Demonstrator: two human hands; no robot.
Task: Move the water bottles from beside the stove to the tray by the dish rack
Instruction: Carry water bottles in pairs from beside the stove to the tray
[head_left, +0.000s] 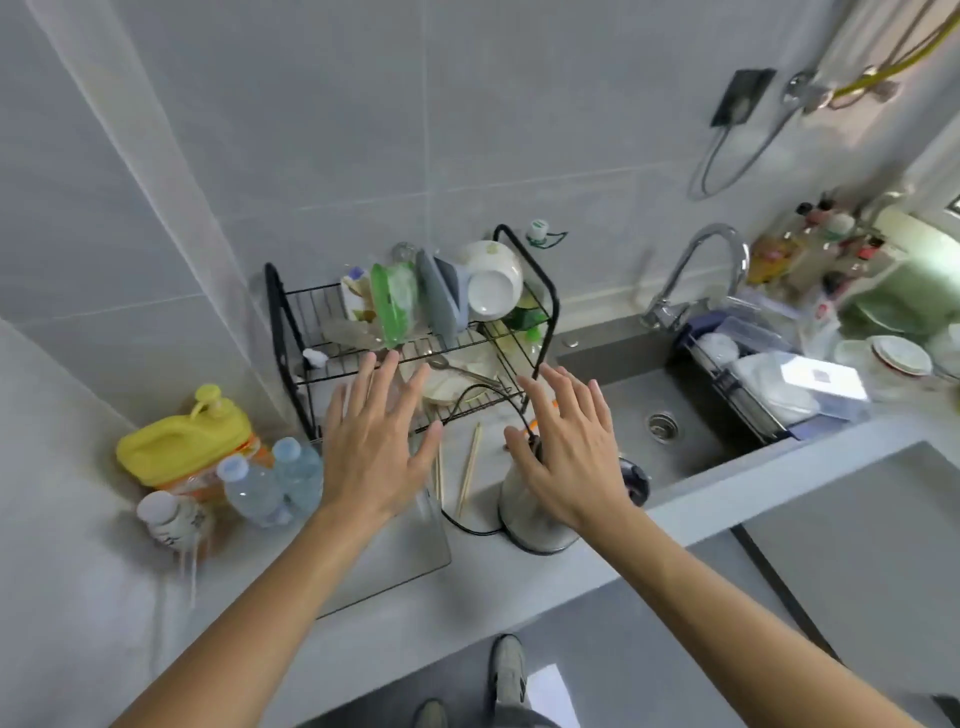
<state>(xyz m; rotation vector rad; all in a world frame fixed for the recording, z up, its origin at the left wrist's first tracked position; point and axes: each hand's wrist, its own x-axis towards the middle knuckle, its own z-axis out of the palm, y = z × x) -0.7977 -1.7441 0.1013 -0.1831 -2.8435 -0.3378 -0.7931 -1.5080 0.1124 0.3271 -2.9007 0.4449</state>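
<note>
Two clear water bottles with pale blue caps (270, 480) stand together at the left end of a grey tray (395, 551), in front of the black wire dish rack (415, 332). A third bottle with a white cap and a printed label (169, 519) stands just left of them. My left hand (376, 444) hovers over the tray with fingers spread and holds nothing. My right hand (566, 457) is spread above a metal kettle (530, 514), also empty. The stove is out of view.
A yellow pump jug (187, 441) stands behind the bottles by the wall. Chopsticks (467, 467) and a black cord lie on the counter between tray and kettle. To the right are the sink (660, 415), a faucet (696, 270), a second rack with containers, and stacked dishes.
</note>
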